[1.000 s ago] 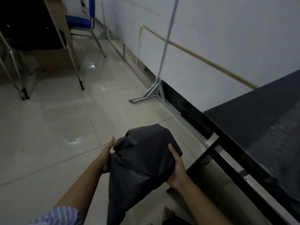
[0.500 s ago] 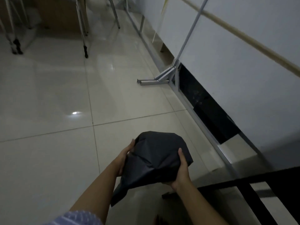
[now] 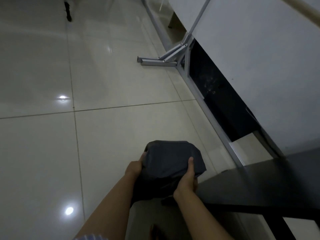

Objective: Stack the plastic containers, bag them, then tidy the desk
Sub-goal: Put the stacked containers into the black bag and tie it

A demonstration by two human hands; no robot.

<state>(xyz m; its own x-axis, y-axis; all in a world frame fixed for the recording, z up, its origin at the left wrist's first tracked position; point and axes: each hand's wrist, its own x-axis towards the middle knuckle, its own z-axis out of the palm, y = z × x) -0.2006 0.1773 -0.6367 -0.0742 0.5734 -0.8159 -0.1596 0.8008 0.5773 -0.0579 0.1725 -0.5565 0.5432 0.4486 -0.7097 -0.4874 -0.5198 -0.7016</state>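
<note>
Left hand (image 3: pixel 136 168), right hand (image 3: pixel 187 179) clasp dark bag (image 3: pixel 168 163) sides.

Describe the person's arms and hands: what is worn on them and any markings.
Both forearms are bare. The left hand and right hand wear no gloves, and no rings, watch or bracelet show. A sleeve with thin blue and white stripes shows at the bottom edge, on the left arm. The light is dim, so fine marks cannot be told.

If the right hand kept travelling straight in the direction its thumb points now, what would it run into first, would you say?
The right hand grips the dark plastic bag, thumb pointing forward along it. Beyond the bag that line crosses the bare tiled floor, probably reaching the metal stand's foot next, though depth is hard to judge.
</note>
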